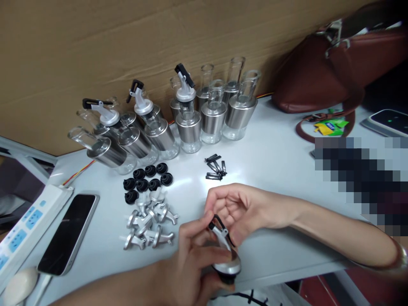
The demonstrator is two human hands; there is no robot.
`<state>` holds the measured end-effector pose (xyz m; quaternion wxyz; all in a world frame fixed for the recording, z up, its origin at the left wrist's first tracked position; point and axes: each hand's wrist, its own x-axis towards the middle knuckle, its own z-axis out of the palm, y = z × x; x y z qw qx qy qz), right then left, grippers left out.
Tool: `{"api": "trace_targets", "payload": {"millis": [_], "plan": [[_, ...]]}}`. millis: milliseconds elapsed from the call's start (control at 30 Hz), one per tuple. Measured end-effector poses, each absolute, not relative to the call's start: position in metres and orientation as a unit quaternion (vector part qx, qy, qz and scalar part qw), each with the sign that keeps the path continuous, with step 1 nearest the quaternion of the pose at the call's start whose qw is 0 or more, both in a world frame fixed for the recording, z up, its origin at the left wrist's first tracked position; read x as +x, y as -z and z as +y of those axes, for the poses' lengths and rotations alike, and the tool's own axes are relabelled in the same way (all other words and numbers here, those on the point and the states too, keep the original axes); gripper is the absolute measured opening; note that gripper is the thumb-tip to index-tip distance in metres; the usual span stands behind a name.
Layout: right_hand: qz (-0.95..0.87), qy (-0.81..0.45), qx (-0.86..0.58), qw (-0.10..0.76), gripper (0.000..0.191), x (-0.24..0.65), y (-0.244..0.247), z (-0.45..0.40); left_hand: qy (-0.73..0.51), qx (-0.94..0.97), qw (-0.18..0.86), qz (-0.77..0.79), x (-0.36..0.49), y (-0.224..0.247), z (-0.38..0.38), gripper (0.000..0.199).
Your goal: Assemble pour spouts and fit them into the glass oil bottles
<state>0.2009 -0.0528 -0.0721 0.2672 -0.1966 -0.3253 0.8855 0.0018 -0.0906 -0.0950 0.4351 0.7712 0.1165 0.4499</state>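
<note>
Near the table's front edge, my left hand (194, 259) is closed around a silver pourer cap (232, 264) with a black lever on its spout and a black base underneath. My right hand (239, 208) has curled fingers, with its thumb at the lever's lower end. Several silver spout parts (149, 225) lie heaped to the left of my hands. Several black stoppers (142, 185) sit just behind that heap. Small black levers (216, 167) are scattered beyond my right hand. Glass bottles with steel sleeves (191, 127) stand at the back, three fitted with pourer caps.
A phone (68, 233) and a white power strip (35, 221) lie at the left. A cardboard wall (127, 38) rises behind the bottles. A brown bag (312, 72), its strap round green and yellow packets (331, 126), and a white device (390, 121) are at the right.
</note>
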Motion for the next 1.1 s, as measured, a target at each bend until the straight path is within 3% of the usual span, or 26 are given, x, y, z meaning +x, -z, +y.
{"api": "trace_targets", "payload": {"millis": [433,767,833,933,1100], "plan": [[-0.357,-0.868,-0.175,0.298,0.047,0.196,0.067,-0.056,-0.449,0.772,0.431,0.129,0.002,0.095,-0.092,0.036],[-0.394,-0.871,-0.175,0.235,0.037,0.203,0.061,-0.051,-0.443,0.776,0.429,0.131,0.000,0.091,-0.084,0.041],[-0.420,-0.861,-0.175,0.225,0.045,0.202,0.059,-0.051,-0.428,0.789,0.419,0.133,-0.002,0.089,-0.081,0.042],[-0.404,-0.859,-0.195,0.246,0.050,0.200,0.059,-0.051,-0.420,0.809,0.391,0.125,-0.003,0.088,-0.079,0.045],[-0.277,-0.871,-0.194,0.357,0.030,0.199,0.061,-0.049,-0.392,0.799,0.420,0.176,-0.001,0.088,-0.080,0.064]]}}
